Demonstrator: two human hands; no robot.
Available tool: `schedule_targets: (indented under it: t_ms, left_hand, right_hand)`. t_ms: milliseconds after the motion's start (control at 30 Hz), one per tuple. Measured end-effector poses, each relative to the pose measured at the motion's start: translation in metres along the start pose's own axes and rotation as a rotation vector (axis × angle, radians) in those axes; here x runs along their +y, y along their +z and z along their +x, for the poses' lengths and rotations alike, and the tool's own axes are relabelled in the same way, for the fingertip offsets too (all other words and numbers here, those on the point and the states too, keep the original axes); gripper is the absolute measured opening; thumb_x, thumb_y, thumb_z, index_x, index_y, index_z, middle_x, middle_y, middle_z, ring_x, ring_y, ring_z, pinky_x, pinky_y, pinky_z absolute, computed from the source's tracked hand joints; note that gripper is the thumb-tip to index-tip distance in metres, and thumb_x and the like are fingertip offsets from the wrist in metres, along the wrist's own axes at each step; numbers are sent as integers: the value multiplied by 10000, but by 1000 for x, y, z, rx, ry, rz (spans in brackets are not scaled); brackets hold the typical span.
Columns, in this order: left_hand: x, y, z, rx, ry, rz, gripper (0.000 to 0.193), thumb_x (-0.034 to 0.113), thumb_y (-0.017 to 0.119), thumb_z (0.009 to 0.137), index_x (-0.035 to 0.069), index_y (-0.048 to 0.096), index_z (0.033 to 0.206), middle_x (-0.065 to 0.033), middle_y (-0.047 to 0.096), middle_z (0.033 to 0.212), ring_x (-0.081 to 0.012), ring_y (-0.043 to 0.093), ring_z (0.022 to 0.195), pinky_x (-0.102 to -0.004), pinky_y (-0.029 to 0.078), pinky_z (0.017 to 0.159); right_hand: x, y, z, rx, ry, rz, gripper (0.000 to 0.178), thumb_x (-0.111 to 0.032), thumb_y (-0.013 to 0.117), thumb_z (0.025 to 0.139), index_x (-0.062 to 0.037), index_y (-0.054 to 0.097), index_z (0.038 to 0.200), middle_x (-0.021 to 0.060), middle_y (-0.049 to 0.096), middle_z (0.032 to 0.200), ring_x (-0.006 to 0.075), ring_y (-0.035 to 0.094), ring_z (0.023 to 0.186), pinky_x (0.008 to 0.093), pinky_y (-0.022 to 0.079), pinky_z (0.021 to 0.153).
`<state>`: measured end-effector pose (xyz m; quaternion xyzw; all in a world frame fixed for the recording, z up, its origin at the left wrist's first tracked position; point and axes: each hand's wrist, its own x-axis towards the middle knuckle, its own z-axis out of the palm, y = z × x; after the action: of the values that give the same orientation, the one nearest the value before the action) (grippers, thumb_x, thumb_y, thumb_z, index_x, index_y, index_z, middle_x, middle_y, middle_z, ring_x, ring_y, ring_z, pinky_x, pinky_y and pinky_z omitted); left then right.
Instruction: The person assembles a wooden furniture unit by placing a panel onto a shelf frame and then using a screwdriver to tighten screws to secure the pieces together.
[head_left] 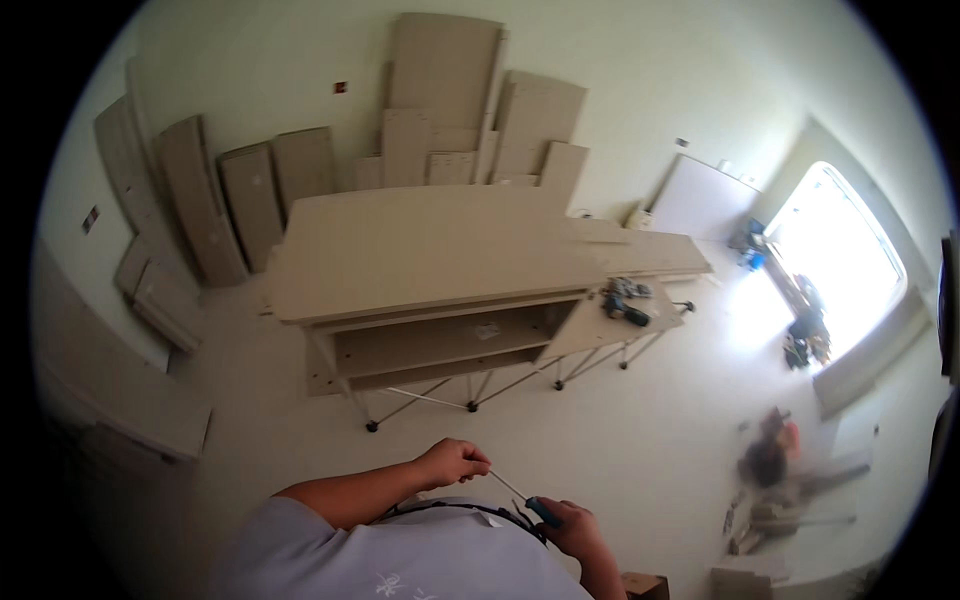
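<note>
Screwdriver (537,507) in right hand (577,530), slanting up-left, tip seemingly at left hand (453,463)

Panels (447,70) lean along the wall (270,70), white board (703,198) standing to their right; there's a drill (627,314) near the front right corner of the counter (588,335), and the window (840,225) blazing bright!

s/driver (543,511) before cab. (440,250) on stand (472,406) | drill (627,311) R of cab. | panels (447,70) behind, agst wall (640,60)
</note>
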<state>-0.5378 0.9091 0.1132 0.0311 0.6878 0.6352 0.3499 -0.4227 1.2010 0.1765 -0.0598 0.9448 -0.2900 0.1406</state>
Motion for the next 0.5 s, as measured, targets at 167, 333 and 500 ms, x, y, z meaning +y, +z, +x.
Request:
schedule_targets:
  t_ms: [167,333,500]
  left_hand:
    - [9,-40,0,198,172,135,257,250,767,922,74,736,1106,-10,728,901,-90,629,740,-263,532,692]
    - [15,-72,-7,368,14,-10,244,257,755,930,65,739,1080,-14,735,912,-96,647,778,-270,544,736]
    - [-14,-95,-6,512,36,87,217,233,753,933,57,739,1058,-16,744,925,-95,665,830,-256,536,780]
  right_hand:
    - [-4,-2,73,-115,-103,189,553,-172,853,733,-128,692,1260,135,723,1015,292,710,880,364,558,799]
    - [-18,1,153,-183,-301,96,512,-166,847,749,-98,690,1232,117,719,983,299,706,869,380,567,783]
    - [-4,49,236,-90,-641,18,466,-142,850,737,-113,666,1165,101,696,948,306,700,812,397,568,726]
